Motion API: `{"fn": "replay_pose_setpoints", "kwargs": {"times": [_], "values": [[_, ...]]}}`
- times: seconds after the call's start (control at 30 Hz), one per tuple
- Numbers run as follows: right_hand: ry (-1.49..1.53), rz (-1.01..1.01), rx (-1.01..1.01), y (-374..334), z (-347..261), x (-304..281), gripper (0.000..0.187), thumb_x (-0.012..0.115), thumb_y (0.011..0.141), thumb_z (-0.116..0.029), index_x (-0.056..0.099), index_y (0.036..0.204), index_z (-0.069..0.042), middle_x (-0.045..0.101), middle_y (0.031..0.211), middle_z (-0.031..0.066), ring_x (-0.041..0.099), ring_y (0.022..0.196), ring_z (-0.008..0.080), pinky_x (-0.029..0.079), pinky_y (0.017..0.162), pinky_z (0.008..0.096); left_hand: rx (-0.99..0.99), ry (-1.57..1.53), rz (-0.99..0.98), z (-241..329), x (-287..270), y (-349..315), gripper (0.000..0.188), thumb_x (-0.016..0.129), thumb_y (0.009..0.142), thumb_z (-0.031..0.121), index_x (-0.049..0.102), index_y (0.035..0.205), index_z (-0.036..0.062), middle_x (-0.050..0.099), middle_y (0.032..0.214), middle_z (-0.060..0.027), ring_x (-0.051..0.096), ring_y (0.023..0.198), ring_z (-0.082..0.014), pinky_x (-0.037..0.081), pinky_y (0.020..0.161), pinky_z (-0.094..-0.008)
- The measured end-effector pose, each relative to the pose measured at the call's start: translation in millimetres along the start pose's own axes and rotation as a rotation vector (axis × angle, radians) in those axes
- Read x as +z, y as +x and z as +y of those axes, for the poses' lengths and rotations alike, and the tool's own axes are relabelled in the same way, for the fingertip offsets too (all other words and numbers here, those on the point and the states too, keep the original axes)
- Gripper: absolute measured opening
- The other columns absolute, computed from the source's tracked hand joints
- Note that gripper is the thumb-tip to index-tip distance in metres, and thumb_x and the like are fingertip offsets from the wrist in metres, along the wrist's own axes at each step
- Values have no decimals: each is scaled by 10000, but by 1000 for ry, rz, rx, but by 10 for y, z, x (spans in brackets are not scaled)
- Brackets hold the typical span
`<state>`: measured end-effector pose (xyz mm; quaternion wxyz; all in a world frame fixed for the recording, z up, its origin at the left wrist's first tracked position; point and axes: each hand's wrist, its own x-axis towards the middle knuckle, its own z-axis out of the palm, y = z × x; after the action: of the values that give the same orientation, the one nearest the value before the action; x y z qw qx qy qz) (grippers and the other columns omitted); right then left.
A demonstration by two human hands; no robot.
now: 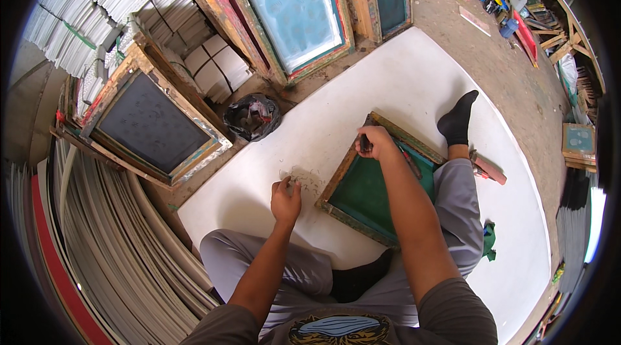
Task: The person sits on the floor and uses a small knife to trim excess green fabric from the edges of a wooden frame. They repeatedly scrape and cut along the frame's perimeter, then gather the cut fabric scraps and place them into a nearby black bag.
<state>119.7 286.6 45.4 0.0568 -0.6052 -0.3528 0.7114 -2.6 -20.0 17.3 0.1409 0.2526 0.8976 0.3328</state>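
Note:
A wooden screen-printing frame [330,191] with green mesh [369,190] lies tilted on the white board, against my right leg. My right hand [380,140] is closed round a dark hand tool [365,144] at the frame's far left corner; its working end is hidden. Inside the frame, near its right side, rests a slim red and grey tool [410,162]. To the left, my left hand [285,204] hovers with thumb and forefinger drawn together beside a scatter of small dark wiry bits [306,181]. Whatever it pinches is too small to name.
The white board [259,206] spreads under me. Other screen frames [294,12] and a dark one [154,122] lean beyond it, near a black plastic bag [253,116]. Right of my leg lie a reddish block [490,168] and a green cloth [490,240]. Stacked sheets [123,228] stand left.

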Motion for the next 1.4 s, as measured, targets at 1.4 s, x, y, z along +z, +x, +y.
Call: {"fn": "replay_pose_setpoints", "kwargs": {"times": [1.4], "values": [[-394, -496, -307, -1205, 1159, 698, 113, 721, 842, -39, 636, 898, 10, 659, 697, 105, 656, 536, 197, 539, 483, 347, -281, -846, -379, 286, -196, -55, 485, 532, 1067, 443, 711, 1266, 38, 731, 1067, -72, 617, 879, -172, 492, 770, -329]]}}
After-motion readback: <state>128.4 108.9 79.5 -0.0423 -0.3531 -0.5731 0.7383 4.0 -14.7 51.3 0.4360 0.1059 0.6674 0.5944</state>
